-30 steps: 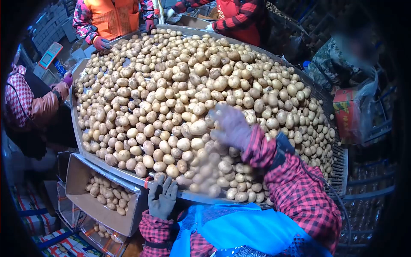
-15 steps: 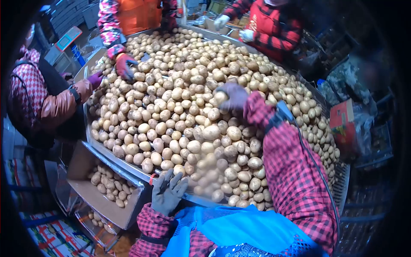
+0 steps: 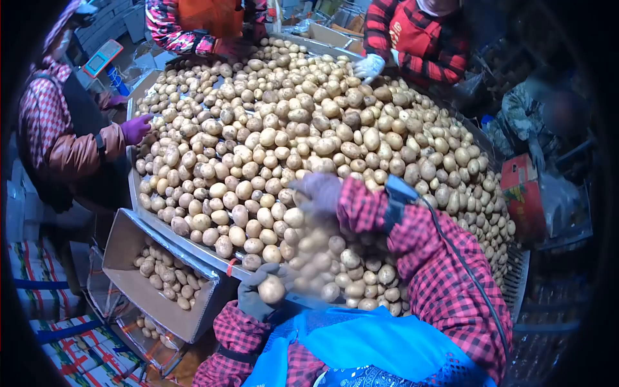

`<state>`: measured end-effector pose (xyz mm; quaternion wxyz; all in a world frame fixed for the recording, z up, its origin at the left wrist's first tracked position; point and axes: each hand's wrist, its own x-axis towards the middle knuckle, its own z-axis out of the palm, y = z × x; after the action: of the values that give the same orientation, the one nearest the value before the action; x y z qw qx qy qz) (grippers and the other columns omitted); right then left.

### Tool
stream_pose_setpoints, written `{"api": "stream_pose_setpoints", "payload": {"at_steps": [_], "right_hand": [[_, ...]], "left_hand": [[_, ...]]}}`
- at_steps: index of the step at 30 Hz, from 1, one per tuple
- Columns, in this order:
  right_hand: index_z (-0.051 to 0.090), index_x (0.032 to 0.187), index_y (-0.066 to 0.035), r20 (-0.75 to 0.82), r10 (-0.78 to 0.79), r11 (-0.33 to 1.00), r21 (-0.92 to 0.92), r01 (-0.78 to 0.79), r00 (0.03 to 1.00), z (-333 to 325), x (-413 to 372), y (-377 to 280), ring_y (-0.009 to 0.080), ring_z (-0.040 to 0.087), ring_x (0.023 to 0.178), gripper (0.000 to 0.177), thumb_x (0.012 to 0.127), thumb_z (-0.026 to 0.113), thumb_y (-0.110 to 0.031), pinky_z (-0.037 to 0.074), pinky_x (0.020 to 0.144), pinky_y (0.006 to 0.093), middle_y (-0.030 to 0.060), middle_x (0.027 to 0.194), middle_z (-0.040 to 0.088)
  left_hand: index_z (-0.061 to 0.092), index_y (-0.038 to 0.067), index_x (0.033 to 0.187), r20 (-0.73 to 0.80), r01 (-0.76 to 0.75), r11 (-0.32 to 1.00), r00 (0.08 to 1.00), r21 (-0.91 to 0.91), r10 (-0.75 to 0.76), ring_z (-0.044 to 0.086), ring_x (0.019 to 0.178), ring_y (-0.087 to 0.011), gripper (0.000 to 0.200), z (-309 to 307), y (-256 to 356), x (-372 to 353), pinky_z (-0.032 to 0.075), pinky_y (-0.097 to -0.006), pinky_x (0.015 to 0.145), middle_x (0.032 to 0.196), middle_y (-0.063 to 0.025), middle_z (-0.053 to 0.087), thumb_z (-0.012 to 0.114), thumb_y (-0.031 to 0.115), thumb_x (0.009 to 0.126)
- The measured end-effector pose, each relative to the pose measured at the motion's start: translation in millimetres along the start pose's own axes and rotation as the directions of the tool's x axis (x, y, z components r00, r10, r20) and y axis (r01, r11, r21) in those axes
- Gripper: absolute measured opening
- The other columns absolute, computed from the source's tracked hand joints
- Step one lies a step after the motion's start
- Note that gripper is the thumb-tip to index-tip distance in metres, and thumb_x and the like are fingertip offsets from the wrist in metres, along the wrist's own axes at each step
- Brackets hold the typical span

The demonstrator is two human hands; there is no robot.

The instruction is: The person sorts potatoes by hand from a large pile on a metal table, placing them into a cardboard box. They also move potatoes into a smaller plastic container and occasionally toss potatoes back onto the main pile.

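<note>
A broad heap of potatoes (image 3: 335, 142) covers the metal-edged sorting table (image 3: 187, 250). My left hand (image 3: 256, 300), in a grey glove, is at the near edge with its fingers wrapped round one potato (image 3: 271, 289). Over the near middle of the heap is my right hand (image 3: 319, 192), in a greyish-purple glove. It is blurred, and whether it grips a potato is not clear. Blurred potatoes lie just below it, towards the near edge.
A cardboard box (image 3: 158, 300) with potatoes stands at the near left, below the table edge. Co-workers stand at the left and the far side, one white-gloved hand (image 3: 369, 68) on the heap. A red carton (image 3: 523, 197) is at the right.
My right hand has moved left and nearer to me. My left hand, open before, has closed round a potato. The far co-workers' hands have shifted, and the white-gloved one has come down onto the heap.
</note>
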<state>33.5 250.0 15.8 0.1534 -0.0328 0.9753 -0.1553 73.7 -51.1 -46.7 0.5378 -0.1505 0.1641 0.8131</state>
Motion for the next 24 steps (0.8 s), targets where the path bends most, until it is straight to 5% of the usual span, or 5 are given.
{"api": "stream_pose_setpoints", "payload": {"at_steps": [6, 9, 11, 15, 24], "right_hand": [[0.057, 0.121, -0.012, 0.043, -0.216, 0.945, 0.260, 0.198, 0.975, -13, -13, -78, 0.0315, 0.061, 0.102, 0.054, 0.074, 0.070, -0.037, 0.050, 0.081, 0.0445, 0.0161, 0.107, 0.062], [0.061, 0.117, -0.007, -0.364, 0.017, 0.955, -0.269, -0.122, 0.931, -15, 53, 10, 0.0329, 0.057, 0.105, 0.057, 0.075, 0.068, -0.044, 0.045, 0.092, 0.0429, 0.0161, 0.113, 0.061], [0.065, 0.116, -0.010, -0.033, 0.510, 0.811, -0.316, -0.493, 0.860, -29, 81, 70, 0.0280, 0.058, 0.114, 0.057, 0.072, 0.068, -0.047, 0.047, 0.096, 0.0424, 0.0167, 0.125, 0.059], [0.063, 0.115, -0.005, -0.127, 0.386, 0.845, -0.350, -0.405, 0.914, -28, 89, 93, 0.0334, 0.059, 0.110, 0.052, 0.077, 0.066, -0.040, 0.047, 0.094, 0.0445, 0.0193, 0.119, 0.061], [0.062, 0.122, -0.009, 0.058, -0.061, 0.512, 0.859, -0.019, 0.996, 13, 11, -85, 0.0068, 0.056, 0.084, 0.037, 0.092, 0.062, -0.031, 0.048, 0.071, 0.0222, -0.0005, 0.094, 0.064]], "left_hand": [[0.027, 0.018, 0.149, 0.122, 0.009, 0.996, 0.993, -0.089, 0.002, 0.037, 0.133, -0.0370, 0.080, 11, 1, -1, 0.045, -0.0550, 0.097, 0.148, -0.0168, 0.032, 0.061, 0.023, 0.077], [0.029, 0.017, 0.149, 0.172, -0.033, 0.995, 0.984, -0.092, 0.049, 0.041, 0.131, -0.0340, 0.077, -10, -2, 0, 0.049, -0.0507, 0.093, 0.147, -0.0153, 0.035, 0.059, 0.026, 0.079], [0.029, 0.017, 0.149, 0.244, -0.010, 0.969, 0.967, -0.248, 0.073, 0.044, 0.129, -0.0331, 0.072, -14, -3, -2, 0.050, -0.0510, 0.092, 0.146, -0.0151, 0.037, 0.057, 0.024, 0.082], [0.034, 0.022, 0.145, 0.119, -0.049, 0.936, 0.988, -0.347, 0.096, 0.043, 0.125, -0.0464, 0.064, 9, 5, -17, 0.056, -0.0500, 0.085, 0.143, -0.0201, 0.038, 0.056, 0.023, 0.086], [0.019, 0.016, 0.151, 0.273, -0.164, 0.980, 0.953, 0.113, 0.128, 0.039, 0.133, -0.0239, 0.071, -3, 4, -16, 0.034, -0.0456, 0.111, 0.148, -0.0126, 0.033, 0.058, 0.019, 0.092]]}}
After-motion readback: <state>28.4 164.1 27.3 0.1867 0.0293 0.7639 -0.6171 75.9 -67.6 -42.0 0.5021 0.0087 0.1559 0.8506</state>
